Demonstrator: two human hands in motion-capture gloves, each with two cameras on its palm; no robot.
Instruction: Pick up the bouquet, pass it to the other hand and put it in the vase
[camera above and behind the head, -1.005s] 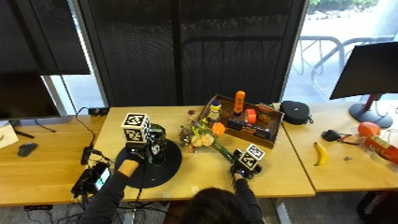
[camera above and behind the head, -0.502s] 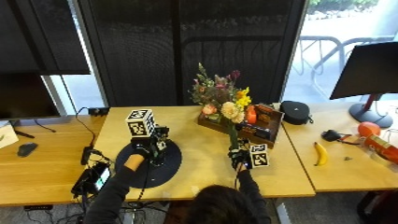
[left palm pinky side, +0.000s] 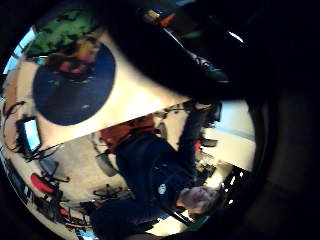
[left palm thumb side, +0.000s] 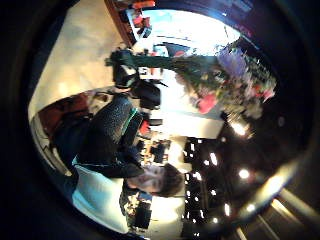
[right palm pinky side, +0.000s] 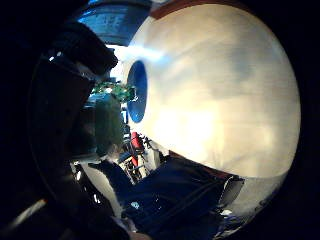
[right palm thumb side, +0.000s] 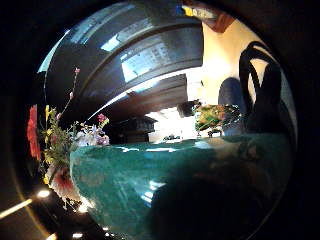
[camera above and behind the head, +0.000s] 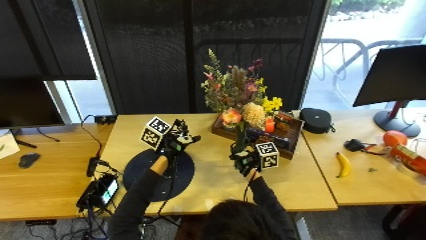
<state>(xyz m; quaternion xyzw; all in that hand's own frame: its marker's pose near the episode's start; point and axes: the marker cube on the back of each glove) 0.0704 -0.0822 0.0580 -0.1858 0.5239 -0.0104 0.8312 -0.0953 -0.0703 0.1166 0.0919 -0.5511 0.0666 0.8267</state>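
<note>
Bouquet (camera above and behind the head: 237, 97) upright above the table (camera above and behind the head: 213, 182) in the outside view, its green-wrapped stems gripped in my right hand (camera above and behind the head: 247, 159), fingers curled round them, blooms of pink, orange and yellow rising in front of the dark window. My left hand (camera above and behind the head: 174, 142) is raised over the round dark mat (camera above and behind the head: 160, 172), apart from the flowers; whether its fingers are spread or curled I cannot tell. A wooden tray (camera above and behind the head: 283, 135) of bottles stands just behind the bouquet, a banana (camera above and behind the head: 343, 165) lies well off to my right

Left little-finger view: the mat (left palm pinky side: 70, 90) on the pale tabletop, with something green and leafy at its edge that I cannot identify

Left thumb view: the bouquet (left palm thumb side: 225, 82) seen sideways, stem and blooms held clear of the table

Right little-finger view: bare tabletop (right palm pinky side: 220, 100) and the mat (right palm pinky side: 137, 92) beyond

Right thumb view: green wrapping fills the frame close to my palm, the bouquet's flowers (right palm thumb side: 55, 150) fanning out at its far end
</note>
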